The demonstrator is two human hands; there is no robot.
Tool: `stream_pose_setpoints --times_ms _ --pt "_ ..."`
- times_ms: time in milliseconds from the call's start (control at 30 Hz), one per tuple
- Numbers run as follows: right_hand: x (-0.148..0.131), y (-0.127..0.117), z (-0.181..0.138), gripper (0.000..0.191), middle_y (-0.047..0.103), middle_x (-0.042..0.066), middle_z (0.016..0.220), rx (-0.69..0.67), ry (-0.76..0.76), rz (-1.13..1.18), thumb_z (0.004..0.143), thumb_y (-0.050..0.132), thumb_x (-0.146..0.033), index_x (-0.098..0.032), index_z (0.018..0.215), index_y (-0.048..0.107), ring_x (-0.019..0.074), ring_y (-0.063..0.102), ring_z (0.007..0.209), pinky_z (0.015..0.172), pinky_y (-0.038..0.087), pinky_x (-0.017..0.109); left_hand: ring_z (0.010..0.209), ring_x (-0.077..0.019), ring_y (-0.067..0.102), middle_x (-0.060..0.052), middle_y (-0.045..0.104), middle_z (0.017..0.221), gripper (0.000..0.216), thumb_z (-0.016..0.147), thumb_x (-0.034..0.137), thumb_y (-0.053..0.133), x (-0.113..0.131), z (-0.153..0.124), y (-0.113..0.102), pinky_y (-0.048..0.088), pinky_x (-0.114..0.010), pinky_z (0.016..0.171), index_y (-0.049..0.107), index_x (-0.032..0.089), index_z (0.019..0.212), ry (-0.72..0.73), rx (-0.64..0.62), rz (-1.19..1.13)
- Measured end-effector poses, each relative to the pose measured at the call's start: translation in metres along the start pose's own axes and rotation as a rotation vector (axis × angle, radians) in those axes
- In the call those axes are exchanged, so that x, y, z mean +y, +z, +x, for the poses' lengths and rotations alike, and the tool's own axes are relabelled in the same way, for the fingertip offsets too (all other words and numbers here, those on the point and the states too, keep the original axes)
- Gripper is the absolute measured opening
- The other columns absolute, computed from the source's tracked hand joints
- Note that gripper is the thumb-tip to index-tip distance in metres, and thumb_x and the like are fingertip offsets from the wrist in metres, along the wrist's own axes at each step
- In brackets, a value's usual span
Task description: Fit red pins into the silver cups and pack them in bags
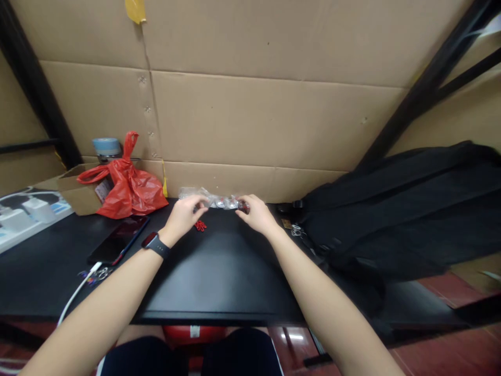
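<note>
My left hand (185,213) is at the back of the black desk, with its fingers curved and the thumb apart from the index finger. Its fingertips are beside a clear plastic packet (213,200), and no held thing shows between them. Small shiny silvery pieces (227,202) lie in or by the clear plastic, between my two hands. My right hand (256,213) has its thumb and fingers around a small dark red, glossy item (243,207); its exact kind is too small to tell. A bunched red cord (201,225) lies just below my left fingers.
A red plastic bag (131,185), an open cardboard box (78,190) and a phone (119,240) are at left, with a white power strip (35,222) farther left. A black backpack (399,214) lies at right, near keys (297,230). A cardboard wall (250,125) stands behind.
</note>
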State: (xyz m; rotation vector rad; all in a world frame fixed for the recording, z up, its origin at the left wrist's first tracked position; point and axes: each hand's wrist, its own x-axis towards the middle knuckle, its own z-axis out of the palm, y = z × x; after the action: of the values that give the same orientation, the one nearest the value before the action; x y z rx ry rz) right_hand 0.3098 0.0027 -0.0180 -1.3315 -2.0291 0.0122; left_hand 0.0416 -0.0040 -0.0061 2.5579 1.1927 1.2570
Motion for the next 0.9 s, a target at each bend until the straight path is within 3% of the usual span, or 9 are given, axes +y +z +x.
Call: stream_pose_setpoints --times_ms 133,267,533,633,733,900 --pt "-0.003 -0.011 0.000 0.035 0.065 0.008 0.108 -0.032 -0.025 0.046 0.079 0.073 -0.024 -0.025 0.113 0.065 0.0215 0.064 0.092 0.086 0.051 0.036 0.085 -0.0193 0.063 -0.006 0.067 0.091 0.010 0.092 0.021 0.052 0.030 -0.007 0.021 0.047 -0.032 0.083 0.061 0.020 0.088 0.177 -0.253 0.090" --pt "-0.004 -0.025 0.001 0.038 0.068 0.006 0.102 -0.099 -0.105 0.090 0.077 0.075 -0.026 -0.023 0.113 0.065 0.0206 0.065 0.090 0.084 0.051 0.035 0.077 -0.0183 0.063 -0.003 0.065 0.082 0.012 0.094 0.021 0.046 0.035 -0.015 0.039 0.045 -0.032 0.081 0.056 0.021 0.087 0.228 -0.419 0.129" --pt "-0.015 -0.046 0.000 0.032 0.070 0.006 0.101 -0.066 -0.177 0.177 0.077 0.075 -0.034 -0.022 0.106 0.068 0.0208 0.065 0.088 0.082 0.050 0.033 0.090 -0.0225 0.063 -0.008 0.068 0.097 0.018 0.095 0.023 0.045 0.031 -0.017 0.043 0.045 -0.033 0.083 0.061 0.021 0.103 0.206 -0.485 0.099" --pt "-0.021 -0.046 -0.001 0.030 0.071 0.005 0.103 -0.118 -0.209 0.217 0.077 0.075 -0.035 -0.022 0.104 0.069 0.0189 0.065 0.084 0.078 0.050 0.031 0.103 -0.0240 0.059 -0.007 0.066 0.116 0.025 0.096 0.029 0.046 0.032 -0.018 0.040 0.043 -0.036 0.089 0.060 0.025 0.117 0.254 -0.528 0.124" --pt "-0.020 -0.043 -0.002 0.031 0.072 0.003 0.096 -0.239 -0.177 0.196 0.076 0.076 -0.034 -0.022 0.104 0.069 0.0175 0.065 0.078 0.073 0.048 0.028 0.111 -0.0265 0.053 -0.007 0.060 0.129 0.033 0.097 0.040 0.048 0.032 -0.021 0.037 0.040 -0.039 0.093 0.059 0.032 0.126 0.246 -0.535 0.197" --pt "-0.014 -0.037 -0.005 0.029 0.071 0.001 0.079 -0.551 -0.042 0.085 0.068 0.081 -0.033 -0.021 0.092 0.070 0.0172 0.065 0.071 0.067 0.047 0.026 0.113 -0.0305 0.049 -0.011 0.057 0.118 0.044 0.095 0.051 0.047 0.036 -0.022 0.035 0.038 -0.044 0.095 0.059 0.032 0.134 0.197 -0.547 0.284"
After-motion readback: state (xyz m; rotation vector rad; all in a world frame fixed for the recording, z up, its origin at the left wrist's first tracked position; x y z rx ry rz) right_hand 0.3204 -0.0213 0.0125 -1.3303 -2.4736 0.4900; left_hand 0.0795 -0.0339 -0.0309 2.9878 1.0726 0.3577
